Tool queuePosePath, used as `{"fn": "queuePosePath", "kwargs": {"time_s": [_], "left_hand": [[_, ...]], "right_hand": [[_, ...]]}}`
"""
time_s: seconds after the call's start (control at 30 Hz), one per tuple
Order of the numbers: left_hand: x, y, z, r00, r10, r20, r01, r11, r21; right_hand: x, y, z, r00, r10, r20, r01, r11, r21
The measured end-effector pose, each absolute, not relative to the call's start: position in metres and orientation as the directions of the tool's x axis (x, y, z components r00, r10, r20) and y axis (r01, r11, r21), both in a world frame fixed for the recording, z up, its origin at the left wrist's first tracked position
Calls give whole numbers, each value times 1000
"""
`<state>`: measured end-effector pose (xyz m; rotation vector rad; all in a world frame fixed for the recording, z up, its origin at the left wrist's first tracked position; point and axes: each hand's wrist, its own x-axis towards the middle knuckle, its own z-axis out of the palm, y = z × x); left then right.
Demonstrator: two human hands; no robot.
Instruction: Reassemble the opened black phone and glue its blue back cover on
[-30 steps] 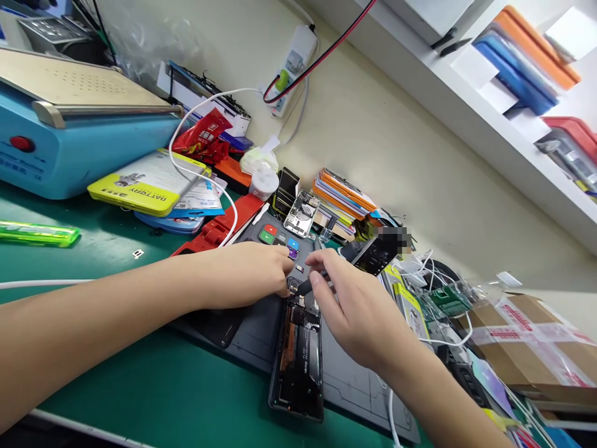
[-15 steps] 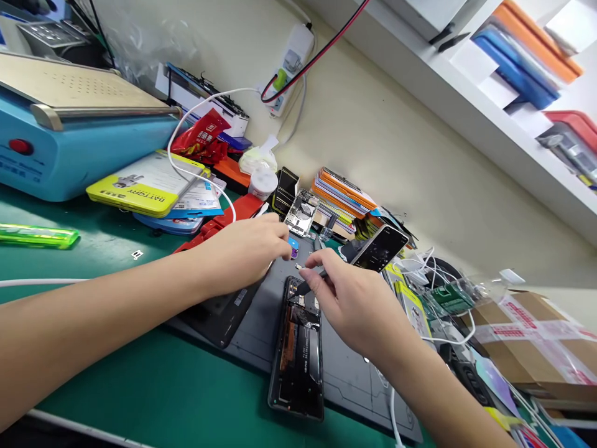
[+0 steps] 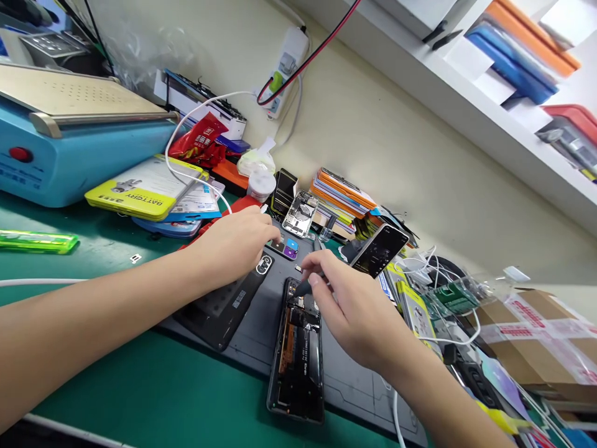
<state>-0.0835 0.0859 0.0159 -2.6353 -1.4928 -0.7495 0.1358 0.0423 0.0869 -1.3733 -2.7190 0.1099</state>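
Off toward 11 o'clock, my left hand (image 3: 240, 246) has moved from the open phone (image 3: 298, 367); from far away, I can't tell if it's holding anything. My right hand (image 3: 342, 298) pinches a dark tool (image 3: 304, 289) over the phone's 12 o'clock end. At the phone's 10 o'clock lies a black cover (image 3: 228, 314).

On the left there stands a blue machine (image 3: 84, 158) with one red button (image 3: 21, 154). Just beside it lies a yellow pack (image 3: 125, 205), and behind this pack there is a red bag (image 3: 200, 138). A white power strip (image 3: 290, 56) is against the wall (image 3: 396, 149). On the right, a clear bottle (image 3: 454, 297) lies near a taped carton (image 3: 550, 348). Above, the shelf (image 3: 396, 62) holds orange and blue cases (image 3: 510, 67)
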Motion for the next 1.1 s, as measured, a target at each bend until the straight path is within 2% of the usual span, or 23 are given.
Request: {"fn": "queuePosePath", "kwargs": {"time_s": [0.2, 0.37, 0.53, 0.63, 0.7, 0.77, 0.83, 0.93, 1.1], "left_hand": [[-82, 86, 16, 429, 811, 398, 809, -541, 231], [-79, 86, 13, 485, 794, 367, 772, -586, 246], [-76, 83, 12, 580, 750, 319, 711, -657, 251], [-76, 82, 12, 585, 749, 311, 707, -659, 257], [-76, 83, 12, 573, 756, 316, 714, -650, 260], [-77, 84, 11, 564, 760, 321, 719, -644, 260], [-78, 86, 9, 562, 761, 324, 723, -642, 255], [-80, 87, 10, 579, 752, 314, 719, -653, 239], [-75, 94, 22, 617, 748, 247, 730, -660, 175]], "right_hand": [[137, 44, 86, -598, 798, 76, 799, 601, -11], [138, 42, 81, -625, 773, 109, 762, 635, -129], [141, 43, 77, -619, 768, 162, 753, 639, -156], [147, 44, 76, -529, 820, 217, 760, 572, -309], [154, 46, 75, -397, 872, 286, 718, 489, -495], [161, 49, 72, -239, 914, 328, 598, 405, -692], [171, 54, 66, -108, 937, 331, 450, 343, -824], [186, 61, 53, 8, 958, 287, 306, 271, -913], [202, 65, 35, 31, 968, 247, 205, 236, -950]]}}
